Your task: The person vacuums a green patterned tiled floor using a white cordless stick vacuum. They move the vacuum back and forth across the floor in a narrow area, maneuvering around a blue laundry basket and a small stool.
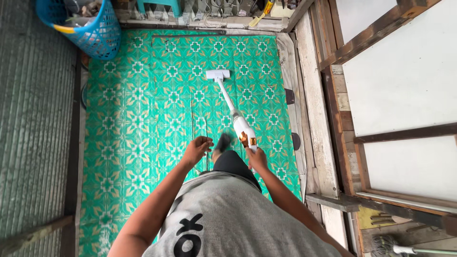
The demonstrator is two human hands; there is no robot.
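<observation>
Right hand (257, 159) grips the white stick vacuum (240, 124), its shaft running toward eleven o'clock; left hand (196, 150) hangs loosely curled, empty.

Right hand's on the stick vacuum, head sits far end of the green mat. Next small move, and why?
Probably draw the stick vacuum back toward the body, then shift it left. The right hand grips its handle, the floor head sits near the far edge of the green patterned mat, and the wide left part lies beside it. The left hand holds nothing.
</observation>
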